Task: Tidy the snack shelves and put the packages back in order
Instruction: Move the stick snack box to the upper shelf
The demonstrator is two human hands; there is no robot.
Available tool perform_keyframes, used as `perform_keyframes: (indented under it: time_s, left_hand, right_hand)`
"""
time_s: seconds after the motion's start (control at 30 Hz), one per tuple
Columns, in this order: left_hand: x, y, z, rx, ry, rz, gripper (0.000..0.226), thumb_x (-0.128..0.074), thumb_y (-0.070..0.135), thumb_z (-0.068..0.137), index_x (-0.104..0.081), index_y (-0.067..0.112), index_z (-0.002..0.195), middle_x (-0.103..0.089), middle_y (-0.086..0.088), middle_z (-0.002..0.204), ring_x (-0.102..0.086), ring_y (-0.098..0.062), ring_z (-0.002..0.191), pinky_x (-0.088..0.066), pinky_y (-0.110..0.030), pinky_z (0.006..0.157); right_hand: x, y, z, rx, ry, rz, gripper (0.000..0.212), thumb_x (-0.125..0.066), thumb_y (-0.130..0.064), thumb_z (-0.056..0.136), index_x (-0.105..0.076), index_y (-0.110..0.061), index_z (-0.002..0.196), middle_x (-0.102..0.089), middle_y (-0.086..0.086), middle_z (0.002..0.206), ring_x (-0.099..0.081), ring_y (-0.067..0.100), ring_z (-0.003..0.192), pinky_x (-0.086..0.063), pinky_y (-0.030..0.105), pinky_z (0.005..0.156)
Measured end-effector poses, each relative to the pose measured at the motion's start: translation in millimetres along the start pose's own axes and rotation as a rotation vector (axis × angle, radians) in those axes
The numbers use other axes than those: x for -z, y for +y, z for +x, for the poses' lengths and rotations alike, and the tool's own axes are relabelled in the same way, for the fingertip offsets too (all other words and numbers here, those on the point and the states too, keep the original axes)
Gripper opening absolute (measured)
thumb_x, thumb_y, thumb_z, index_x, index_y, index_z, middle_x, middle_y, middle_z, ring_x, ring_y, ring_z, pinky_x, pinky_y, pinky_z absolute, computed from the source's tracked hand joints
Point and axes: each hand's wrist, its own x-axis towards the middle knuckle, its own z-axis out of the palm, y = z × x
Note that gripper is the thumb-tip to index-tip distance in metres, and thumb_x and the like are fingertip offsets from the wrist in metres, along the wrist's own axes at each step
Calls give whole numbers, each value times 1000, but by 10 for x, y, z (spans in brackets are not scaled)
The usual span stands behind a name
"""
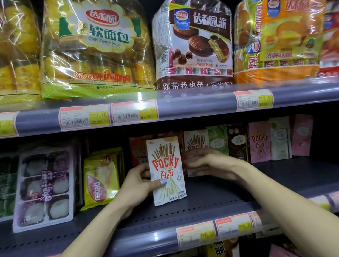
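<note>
Two hands meet at a white Pocky box [166, 171] standing upright on the lower shelf [207, 202], forward of the row behind it. The left hand [140, 180] grips the box's left edge, thumb pressed across its front — the right hand [203, 161] lies just beside the right edge with fingers reaching behind the box, so whether it grips anything cannot be told. Behind stand more Pocky boxes [259, 142] in a line, pink, green and brown. Left of the held box sit a yellow snack pack [100, 180] and a mochi tray [45, 186]. On the upper shelf [183, 104] rest a soft bread bag [97, 44] and a chocolate pie bag [194, 41].
</note>
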Motion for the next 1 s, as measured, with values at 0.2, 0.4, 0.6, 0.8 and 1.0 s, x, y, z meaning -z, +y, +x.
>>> perform_keyframes:
  time_s: [0.2, 0.4, 0.6, 0.8, 1.0]
  left_hand:
    - [-380, 46, 45, -82, -115, 25, 36, -75, 10, 79, -59, 16, 111, -72, -2, 101, -71, -13, 89, -57, -24, 75]
    - [-307, -66, -127, -247, -112, 658, 50, -63, 50, 84, -43, 38, 128, -55, 13, 109, -60, -6, 87, -46, -17, 76]
    - [-291, -73, -166, -258, -149, 791, 27, -61, 55, 83, -62, 37, 103, -62, 16, 89, -58, -3, 79, -52, -29, 77]
    - [-309, -45, -195, -291, -90, 839, 21, -61, 47, 87, -63, 32, 101, -63, 16, 88, -57, -5, 80, -50, -30, 77]
    - [-309, -47, -210, -298, -95, 853, 19, -60, 45, 88, -63, 33, 103, -61, 16, 89, -56, -5, 80, -49, -28, 76]
  right_hand:
    - [92, 138, -146, 29, 34, -10, 41, -68, 2, 82, -58, -14, 119, -71, 10, 113, -68, 24, 105, -57, 40, 85]
    - [431, 242, -224, 73, 207, -40, 40, -70, 1, 82, -58, -4, 120, -70, 18, 112, -69, 28, 100, -57, 44, 84]
    - [568, 287, -154, 90, 304, -74, 39, -71, 0, 81, -58, -4, 118, -72, 8, 99, -72, 19, 85, -60, 32, 69]
    - [604, 320, -28, 112, 335, -117, 29, -73, -1, 80, -60, -23, 94, -71, 9, 98, -69, 27, 94, -56, 49, 86]
    - [587, 333, 64, 119, 334, -133, 26, -71, -2, 82, -60, -21, 95, -69, 7, 99, -68, 21, 90, -60, 35, 74]
